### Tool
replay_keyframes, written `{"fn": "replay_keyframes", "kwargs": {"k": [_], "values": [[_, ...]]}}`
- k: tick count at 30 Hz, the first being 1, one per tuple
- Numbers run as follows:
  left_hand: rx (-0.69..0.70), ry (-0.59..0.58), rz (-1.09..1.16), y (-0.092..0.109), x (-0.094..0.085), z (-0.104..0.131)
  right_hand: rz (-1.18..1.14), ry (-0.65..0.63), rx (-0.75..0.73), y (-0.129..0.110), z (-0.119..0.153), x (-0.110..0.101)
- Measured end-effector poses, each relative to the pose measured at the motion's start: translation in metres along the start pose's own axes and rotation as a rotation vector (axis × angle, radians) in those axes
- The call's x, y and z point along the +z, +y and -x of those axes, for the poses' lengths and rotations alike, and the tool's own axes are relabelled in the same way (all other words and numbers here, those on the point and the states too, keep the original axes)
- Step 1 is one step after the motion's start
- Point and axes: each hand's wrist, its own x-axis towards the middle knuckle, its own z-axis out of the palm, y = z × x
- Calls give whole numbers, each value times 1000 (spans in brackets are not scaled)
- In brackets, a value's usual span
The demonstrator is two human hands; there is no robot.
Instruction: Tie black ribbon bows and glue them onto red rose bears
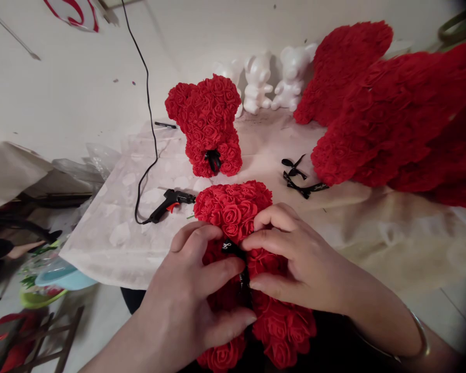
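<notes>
A red rose bear (pixel 236 207) lies at the near edge of the table, between my two hands. A black ribbon with white lettering (pixel 233 248) sits at its neck and hangs down its front. My left hand (pixel 202 280) is bent around the bear's left side, its fingers at the ribbon. From the right, my right hand (pixel 291 254) presses curled fingers against the roses beside the ribbon. Whether the fingertips pinch the ribbon is hard to tell. A second rose bear (pixel 209 124) stands behind, a black bow on its lower front.
A black glue gun (pixel 165 206) with its cord lies left of the near bear. White bear forms (pixel 257 83) stand along the wall. Black bows (pixel 294 168) and large red rose pieces (pixel 388 114) are at right. Basins (pixel 66 277) stand below left.
</notes>
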Motion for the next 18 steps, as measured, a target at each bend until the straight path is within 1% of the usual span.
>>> {"fn": "replay_keyframes", "kwargs": {"k": [3, 7, 9, 12, 18], "values": [[3, -16, -19, 0, 0, -1, -18, -13, -10, 2, 0, -1], [0, 26, -28, -1, 3, 4, -124, -66, -10, 1, 6, -7], [-11, 46, -32, -2, 5, 6, -133, -79, -5, -2, 9, -10], [-22, 70, -36, -3, 7, 6, -72, -102, 17, -8, 9, -11], [-19, 85, -31, -3, 7, 2, 66, -170, 8, -18, 2, -10]]}}
